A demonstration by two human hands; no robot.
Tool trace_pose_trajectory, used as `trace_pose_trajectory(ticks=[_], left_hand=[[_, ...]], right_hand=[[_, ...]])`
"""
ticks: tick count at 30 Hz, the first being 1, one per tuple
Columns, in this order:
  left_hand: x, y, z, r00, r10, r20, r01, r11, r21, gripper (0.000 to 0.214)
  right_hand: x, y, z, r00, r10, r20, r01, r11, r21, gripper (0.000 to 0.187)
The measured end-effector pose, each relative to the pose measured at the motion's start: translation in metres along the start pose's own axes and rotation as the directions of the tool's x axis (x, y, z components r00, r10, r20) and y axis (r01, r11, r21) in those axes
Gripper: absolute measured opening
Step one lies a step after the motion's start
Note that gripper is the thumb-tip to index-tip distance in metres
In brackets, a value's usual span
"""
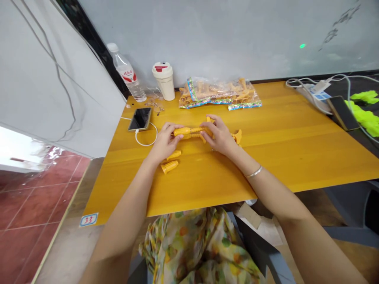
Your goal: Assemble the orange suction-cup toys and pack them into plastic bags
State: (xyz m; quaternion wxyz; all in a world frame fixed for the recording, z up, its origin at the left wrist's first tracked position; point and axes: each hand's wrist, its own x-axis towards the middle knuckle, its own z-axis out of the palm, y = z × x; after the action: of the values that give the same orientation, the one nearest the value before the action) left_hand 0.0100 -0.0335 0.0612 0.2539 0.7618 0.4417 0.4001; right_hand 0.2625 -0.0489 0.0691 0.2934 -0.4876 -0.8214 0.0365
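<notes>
My left hand (164, 142) is closed around the thick ribbed end of a long yellow plastic toy piece (186, 131). My right hand (219, 136) grips the thinner end of the same piece, its fingers bent over it and partly hiding it. Both hands are just above the table, and the piece lies level between them. Two loose yellow handle-like parts (169, 167) rest by my left hand, the farther one partly under it. Another yellow plastic part (237, 136) shows behind my right wrist.
Clear bags of yellow parts (219, 94) lie along the back of the wooden table (296, 150). At the back left stand a water bottle (127, 75) and a lidded cup (166, 83). A charging phone (140, 118) and glasses (156, 105) are nearby. Cables (314, 100) run at the right.
</notes>
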Motion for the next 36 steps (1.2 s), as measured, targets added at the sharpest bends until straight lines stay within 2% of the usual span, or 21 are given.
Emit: trace_pose_trajectory(ticks=[3,6,9,11,13,16,18,19,22,24,25,27,29,30,32,34,36], left_hand=[[0.002,-0.010,-0.004,0.999,-0.028,-0.044,0.023,0.994,-0.107,0.034],[0.003,-0.013,-0.009,0.999,-0.025,-0.030,0.020,0.987,-0.158,0.034],[0.003,-0.006,-0.007,1.000,0.014,-0.020,-0.017,0.990,-0.141,0.032],[0.002,0.001,-0.005,0.999,0.035,-0.030,-0.039,0.991,-0.126,0.032],[0.001,0.006,-0.002,0.997,0.063,-0.042,-0.067,0.994,-0.089,0.032],[0.000,0.009,0.001,0.992,0.103,-0.072,-0.107,0.992,-0.059,0.030],[0.001,0.009,0.003,0.990,0.100,-0.100,-0.109,0.990,-0.092,0.031],[0.001,0.009,0.003,0.990,0.084,-0.110,-0.097,0.988,-0.119,0.032],[0.003,0.007,0.003,0.994,0.006,-0.109,-0.030,0.974,-0.224,0.038],[0.003,0.006,0.001,0.996,-0.033,-0.088,0.005,0.953,-0.302,0.042],[0.004,0.006,0.000,0.996,-0.042,-0.073,0.015,0.941,-0.338,0.044],[0.003,0.008,-0.001,0.998,-0.044,-0.045,0.024,0.926,-0.378,0.045],[0.002,0.011,0.000,0.999,-0.026,-0.042,0.010,0.935,-0.355,0.045],[0.001,0.013,0.001,0.999,-0.010,-0.051,-0.008,0.946,-0.325,0.045],[-0.001,0.018,0.002,0.996,0.033,-0.084,-0.053,0.967,-0.250,0.044],[-0.003,0.021,0.004,0.991,0.079,-0.108,-0.097,0.979,-0.181,0.042],[-0.004,0.021,0.004,0.986,0.112,-0.123,-0.130,0.980,-0.149,0.040]], right_hand=[[-0.001,0.000,-0.005,0.992,-0.112,0.062,0.108,0.992,0.064,0.050],[0.001,0.003,-0.012,0.987,-0.134,0.087,0.130,0.990,0.055,0.042],[0.002,0.003,-0.016,0.997,-0.004,0.083,0.002,1.000,0.015,0.039],[0.002,-0.002,-0.014,0.989,0.123,0.081,-0.129,0.988,0.082,0.046],[0.001,-0.010,-0.007,0.969,0.230,0.092,-0.246,0.927,0.282,0.059],[-0.001,-0.022,0.003,0.939,0.318,0.128,-0.329,0.727,0.603,0.069],[-0.003,-0.027,0.006,0.934,0.341,0.106,-0.317,0.656,0.685,0.072],[-0.004,-0.027,0.005,0.940,0.331,0.080,-0.292,0.664,0.688,0.072],[-0.006,-0.023,-0.005,0.986,0.153,0.063,-0.161,0.805,0.571,0.078],[-0.005,-0.019,-0.015,0.992,0.017,0.124,-0.067,0.909,0.410,0.083],[-0.004,-0.017,-0.018,0.989,-0.004,0.148,-0.043,0.949,0.313,0.083],[-0.002,-0.014,-0.022,0.989,0.056,0.138,-0.073,0.989,0.127,0.074],[0.000,-0.015,-0.021,0.983,0.170,0.075,-0.174,0.983,0.051,0.070],[0.000,-0.016,-0.020,0.972,0.230,0.048,-0.233,0.969,0.088,0.073],[0.000,-0.019,-0.015,0.937,0.346,0.056,-0.347,0.892,0.289,0.078],[0.000,-0.022,-0.010,0.894,0.420,0.155,-0.435,0.731,0.526,0.077],[0.001,-0.024,-0.007,0.861,0.429,0.275,-0.494,0.573,0.654,0.077]])
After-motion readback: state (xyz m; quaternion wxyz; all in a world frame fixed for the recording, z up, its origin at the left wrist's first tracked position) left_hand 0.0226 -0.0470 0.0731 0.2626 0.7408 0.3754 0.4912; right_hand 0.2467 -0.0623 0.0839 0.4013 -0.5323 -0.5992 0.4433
